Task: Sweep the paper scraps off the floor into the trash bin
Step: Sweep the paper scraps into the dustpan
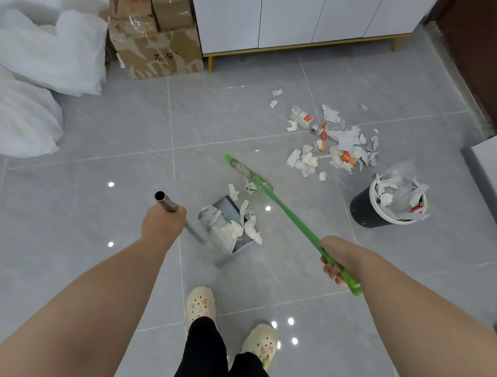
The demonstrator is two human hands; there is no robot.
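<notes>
Our left hand grips the dustpan handle, bracing it for sweepings; our right hand grips the green broom. Most paper scraps litter the floor beside the trash bin.

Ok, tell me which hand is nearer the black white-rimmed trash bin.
Right. The right hand, gripping the green broom handle, sits left of the black trash bin; the left hand, holding the metal dustpan handle, is farther left, past the grey dustpan.

One broom, one dustpan, one bin, two hands, perhaps four boxes (stacked).
</notes>
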